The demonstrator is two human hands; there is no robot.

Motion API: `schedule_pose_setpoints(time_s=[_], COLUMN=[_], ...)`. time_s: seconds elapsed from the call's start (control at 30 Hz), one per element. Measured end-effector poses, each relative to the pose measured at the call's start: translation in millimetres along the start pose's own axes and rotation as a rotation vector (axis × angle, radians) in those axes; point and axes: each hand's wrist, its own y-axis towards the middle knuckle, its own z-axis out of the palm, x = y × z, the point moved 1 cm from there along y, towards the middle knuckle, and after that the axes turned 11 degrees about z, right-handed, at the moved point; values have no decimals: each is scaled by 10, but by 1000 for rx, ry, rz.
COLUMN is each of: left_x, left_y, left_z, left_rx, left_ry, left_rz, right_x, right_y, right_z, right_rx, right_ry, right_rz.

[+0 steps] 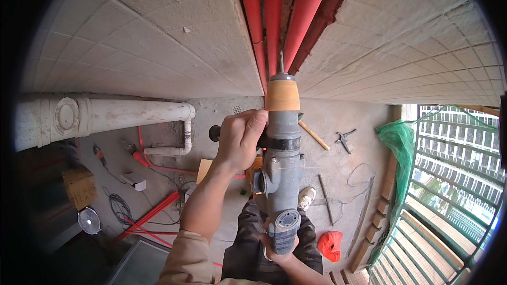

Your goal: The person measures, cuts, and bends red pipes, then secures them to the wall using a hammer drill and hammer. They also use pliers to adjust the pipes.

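A grey rotary hammer point(283, 171) with an orange-tan front collar point(282, 95) points away from me toward the wall. My left hand point(240, 134) is closed round its black side handle point(215, 133). At the rear end, my right hand point(285, 257) wraps the grip, partly hidden under the tool body. The bit point(282, 63) reaches into a recess in the wall, beside several red pipes point(273, 16) that run up it. Whether its tip touches the wall cannot be made out.
A white drain pipe point(127, 117) runs along the left. On the floor lie a wooden-handled hammer point(314, 136), pliers point(345, 140), a rod point(325, 199), an orange-red bag point(330, 245), red pipes point(150, 215), cables point(120, 208) and a cardboard box point(80, 187). Green netting point(397, 142) hangs by the railing.
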Motion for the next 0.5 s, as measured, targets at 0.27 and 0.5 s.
schedule_pose_setpoints(time_s=[0.27,0.5], left_x=[99,15], left_y=[36,36], left_z=[-141,-82], left_rx=[70,27], left_ry=[43,88], left_rz=[19,112], right_x=[155,-158], right_y=[95,31], right_z=[336,129], right_rx=[-72,24], right_ry=[-149,-130], right_rz=[-77,-17])
